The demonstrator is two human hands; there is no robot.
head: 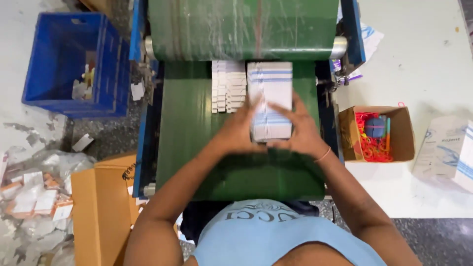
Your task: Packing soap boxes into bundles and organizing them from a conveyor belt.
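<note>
Head view, looking down on a green conveyor belt (pixel 197 123). Both hands close around a stack of flat white cartons (pixel 269 101) with blue stripes, lying on the belt just below the roller (pixel 340 47). The left hand (pixel 240 132) presses the stack's left side, fingers curled against it; the right hand (pixel 301 129) presses the right side and near end, thumb against the lower edge. Neither hand is spread open; each is partly closed on the stack, which rests between them and is touching both.

Just left of the stack, touching or nearly touching it, a second row of white cartons (pixel 228 86) lies overlapped on the belt, free of the hands.

On the white tabletop (pixel 423 59) to the right stands an open cardboard box (pixel 406 135) holding red rubber bands (pixel 370 145) and a blue ball-like object (pixel 375 127). Further right lies a white-and-blue package (pixel 446 148).

To the left, on the floor, a blue crate (pixel 44 64) holds a few scraps; a brown cardboard box (pixel 101 212) stands beside the belt frame, with scattered white cartons and wrappings (pixel 34 197) beyond it.
</note>
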